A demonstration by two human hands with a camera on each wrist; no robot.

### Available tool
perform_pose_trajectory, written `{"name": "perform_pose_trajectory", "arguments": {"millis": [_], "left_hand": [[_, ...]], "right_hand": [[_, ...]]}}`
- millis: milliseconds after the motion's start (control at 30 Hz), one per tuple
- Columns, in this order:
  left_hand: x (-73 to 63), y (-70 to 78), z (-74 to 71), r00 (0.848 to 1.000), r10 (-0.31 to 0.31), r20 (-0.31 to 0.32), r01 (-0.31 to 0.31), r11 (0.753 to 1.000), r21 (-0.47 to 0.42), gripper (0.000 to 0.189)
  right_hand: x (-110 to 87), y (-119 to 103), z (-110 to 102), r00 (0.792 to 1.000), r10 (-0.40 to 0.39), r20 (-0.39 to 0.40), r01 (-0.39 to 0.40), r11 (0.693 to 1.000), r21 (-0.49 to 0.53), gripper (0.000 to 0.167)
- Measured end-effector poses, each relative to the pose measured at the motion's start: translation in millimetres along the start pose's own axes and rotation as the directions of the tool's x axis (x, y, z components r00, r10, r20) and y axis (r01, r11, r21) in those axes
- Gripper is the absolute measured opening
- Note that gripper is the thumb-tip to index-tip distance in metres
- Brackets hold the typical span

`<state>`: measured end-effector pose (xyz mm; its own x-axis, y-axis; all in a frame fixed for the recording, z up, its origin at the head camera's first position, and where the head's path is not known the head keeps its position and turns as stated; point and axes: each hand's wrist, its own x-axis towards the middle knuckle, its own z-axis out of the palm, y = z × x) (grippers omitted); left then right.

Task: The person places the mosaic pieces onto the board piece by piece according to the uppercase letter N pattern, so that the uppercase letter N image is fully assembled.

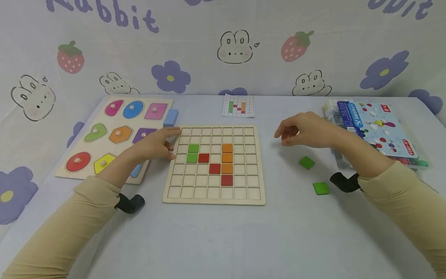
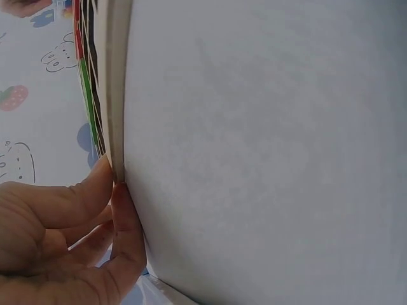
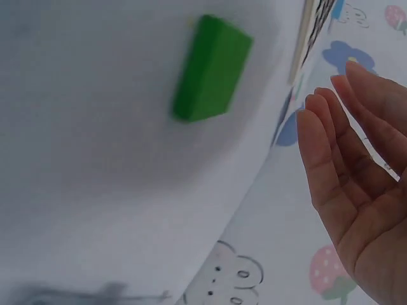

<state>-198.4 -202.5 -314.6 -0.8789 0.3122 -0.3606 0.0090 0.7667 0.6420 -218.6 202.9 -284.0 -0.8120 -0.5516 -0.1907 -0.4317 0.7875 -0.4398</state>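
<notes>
A wooden grid board (image 1: 213, 200) lies in the middle of the table. Green (image 1: 193, 148), red (image 1: 214, 169) and orange tiles (image 1: 227, 158) fill some of its squares. My left hand (image 1: 155, 145) rests at the board's left edge, index finger by the far corner and thumb lower down; the left wrist view shows the fingertips (image 2: 119, 190) against that edge. My right hand (image 1: 306, 130) hovers right of the board with loosely bent fingers and nothing in them. Two loose green tiles (image 1: 307, 162) lie on the table below it; one green tile (image 3: 213, 70) also shows in the right wrist view.
A small printed card (image 1: 239, 105) with a coloured grid pattern lies behind the board. To the left is a wooden shape puzzle (image 1: 104, 145) with knobbed pieces, beside a blue block (image 1: 170, 117). A plastic box with a printed sheet (image 1: 378, 128) stands at the right, near my forearm.
</notes>
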Motion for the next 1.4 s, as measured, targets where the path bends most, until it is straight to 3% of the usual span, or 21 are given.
{"name": "perform_pose_trajectory", "arguments": {"millis": [400,800,1133,1400], "left_hand": [[2.7,-2.2,0.5,1.0,-0.004,0.002,0.004,1.0,-0.006,0.084],[3.7,-3.7,0.8,1.0,-0.007,-0.005,0.007,1.0,0.009,0.084],[2.6,-2.7,0.3,1.0,-0.025,-0.003,0.025,1.0,0.003,0.084],[2.1,-1.8,0.9,1.0,-0.016,-0.011,0.016,1.0,0.018,0.083]], "right_hand": [[-21.1,28,4,0.992,0.0,0.125,-0.002,1.0,0.019,0.017],[-25.3,32,5,0.963,0.054,0.262,-0.085,0.99,0.108,0.042],[-21.8,36,8,0.961,0.031,0.274,-0.065,0.992,0.113,0.031],[-17.8,30,10,0.971,0.007,0.239,-0.026,0.997,0.079,0.025]]}}
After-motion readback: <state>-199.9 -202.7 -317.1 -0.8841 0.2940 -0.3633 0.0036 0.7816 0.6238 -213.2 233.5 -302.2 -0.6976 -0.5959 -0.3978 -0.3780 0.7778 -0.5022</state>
